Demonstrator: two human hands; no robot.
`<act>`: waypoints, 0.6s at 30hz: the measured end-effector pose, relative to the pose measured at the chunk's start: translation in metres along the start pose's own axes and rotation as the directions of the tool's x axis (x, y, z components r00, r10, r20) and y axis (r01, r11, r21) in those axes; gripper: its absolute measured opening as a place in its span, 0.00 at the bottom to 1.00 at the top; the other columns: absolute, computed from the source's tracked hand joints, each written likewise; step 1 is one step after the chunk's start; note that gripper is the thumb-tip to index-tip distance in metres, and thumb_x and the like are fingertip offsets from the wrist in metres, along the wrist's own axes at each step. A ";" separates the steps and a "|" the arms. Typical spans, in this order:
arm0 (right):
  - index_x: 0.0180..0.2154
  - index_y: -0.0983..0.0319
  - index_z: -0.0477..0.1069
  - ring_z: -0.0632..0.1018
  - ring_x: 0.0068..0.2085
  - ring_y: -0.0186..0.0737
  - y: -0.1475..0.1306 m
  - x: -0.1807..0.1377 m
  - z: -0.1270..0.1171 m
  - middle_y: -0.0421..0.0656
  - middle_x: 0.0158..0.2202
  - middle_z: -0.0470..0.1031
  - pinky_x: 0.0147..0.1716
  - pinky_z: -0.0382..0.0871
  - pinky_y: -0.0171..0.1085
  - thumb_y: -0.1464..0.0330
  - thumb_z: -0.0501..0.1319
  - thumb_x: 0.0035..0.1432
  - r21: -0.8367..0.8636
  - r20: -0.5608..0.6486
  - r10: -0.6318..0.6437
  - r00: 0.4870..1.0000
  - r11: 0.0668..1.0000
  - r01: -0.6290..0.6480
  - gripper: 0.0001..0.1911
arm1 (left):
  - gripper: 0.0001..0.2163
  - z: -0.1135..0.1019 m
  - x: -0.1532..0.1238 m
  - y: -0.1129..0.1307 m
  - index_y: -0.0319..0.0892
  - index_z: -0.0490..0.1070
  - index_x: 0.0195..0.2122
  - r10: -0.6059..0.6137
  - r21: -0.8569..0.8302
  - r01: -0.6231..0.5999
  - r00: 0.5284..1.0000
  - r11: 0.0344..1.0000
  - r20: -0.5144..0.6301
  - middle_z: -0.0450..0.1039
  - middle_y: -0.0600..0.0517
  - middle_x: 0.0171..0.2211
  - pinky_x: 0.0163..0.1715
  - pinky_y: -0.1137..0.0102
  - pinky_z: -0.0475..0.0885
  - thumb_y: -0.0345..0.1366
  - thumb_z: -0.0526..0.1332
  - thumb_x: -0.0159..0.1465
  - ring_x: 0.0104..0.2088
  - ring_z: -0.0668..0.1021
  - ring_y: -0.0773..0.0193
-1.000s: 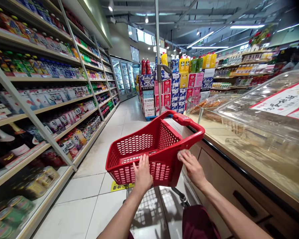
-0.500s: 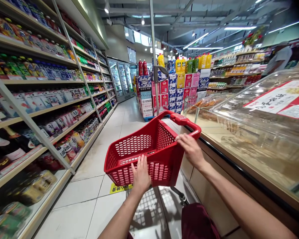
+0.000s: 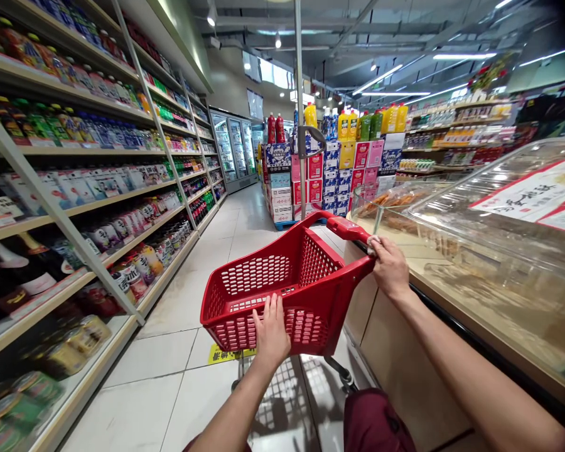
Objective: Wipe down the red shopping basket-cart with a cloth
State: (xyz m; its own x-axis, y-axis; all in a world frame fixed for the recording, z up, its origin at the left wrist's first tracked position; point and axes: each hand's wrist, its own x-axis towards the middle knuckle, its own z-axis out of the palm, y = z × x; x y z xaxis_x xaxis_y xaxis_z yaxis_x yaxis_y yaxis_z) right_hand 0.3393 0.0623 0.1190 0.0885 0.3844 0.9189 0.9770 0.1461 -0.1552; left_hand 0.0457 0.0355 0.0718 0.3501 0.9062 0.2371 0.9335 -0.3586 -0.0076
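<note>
A red shopping cart (image 3: 332, 314) stands directly in front of me, its long axis running across my view: basket nose to my left, handle (image 3: 346, 229) end to my right, the bar slanting up and away from me toward the far side. My right hand (image 3: 392, 267) is the nearer one to that bar, at its near end; the fingers are bent and pinch a small white wad (image 3: 371, 243), perhaps cloth or tissue, against the red plastic, so the rest of the bar lies ahead and to the left of my fingertips. My left hand (image 3: 272, 329) lies flat against the basket's near side, fingers straight and close together, thumb apart, gripping nothing. A wooden counter (image 3: 395, 351) stands just beyond the handle end, to the right.
</note>
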 end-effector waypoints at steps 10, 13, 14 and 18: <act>0.48 0.61 0.68 0.66 0.53 0.41 -0.015 -0.005 0.005 0.47 0.50 0.70 0.54 0.60 0.44 0.78 0.48 0.54 0.045 0.119 -0.115 0.986 0.993 0.110 0.21 | 0.37 0.000 -0.003 0.000 0.36 0.40 0.62 0.010 -0.002 -0.010 0.999 1.000 0.035 0.40 0.49 0.64 0.58 0.47 0.44 0.28 0.50 0.49 0.63 0.43 0.56; 0.49 0.63 0.67 0.66 0.54 0.44 -0.011 -0.004 0.004 0.49 0.51 0.69 0.54 0.59 0.47 0.78 0.47 0.55 0.020 0.084 -0.057 0.995 0.998 0.056 0.22 | 0.37 0.001 -0.004 0.002 0.36 0.39 0.62 -0.003 -0.005 0.003 0.999 1.000 0.032 0.39 0.48 0.64 0.58 0.47 0.45 0.29 0.50 0.50 0.63 0.43 0.56; 0.49 0.62 0.67 0.66 0.54 0.43 -0.015 -0.008 0.004 0.48 0.51 0.69 0.54 0.59 0.47 0.78 0.47 0.55 0.042 0.125 -0.111 0.986 0.993 0.106 0.22 | 0.36 0.001 -0.004 0.002 0.36 0.39 0.62 -0.006 -0.003 0.006 1.000 1.000 0.028 0.39 0.48 0.64 0.58 0.47 0.45 0.29 0.50 0.50 0.63 0.42 0.55; 0.49 0.58 0.68 0.65 0.56 0.43 -0.021 -0.016 0.001 0.43 0.52 0.69 0.54 0.59 0.45 0.78 0.48 0.55 0.110 0.268 -0.296 0.917 0.955 0.276 0.23 | 0.36 0.001 -0.006 0.000 0.36 0.39 0.62 0.004 -0.002 -0.004 0.999 1.000 0.038 0.40 0.49 0.64 0.58 0.47 0.44 0.28 0.50 0.51 0.63 0.42 0.55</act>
State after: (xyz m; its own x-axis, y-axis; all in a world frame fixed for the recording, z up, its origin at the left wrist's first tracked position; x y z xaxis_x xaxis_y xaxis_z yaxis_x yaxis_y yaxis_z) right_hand 0.3174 0.0541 0.1076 -0.2596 0.5536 0.7913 0.9361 0.3457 0.0653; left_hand 0.0440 0.0302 0.0695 0.3563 0.9127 0.2002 0.9320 -0.3625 -0.0061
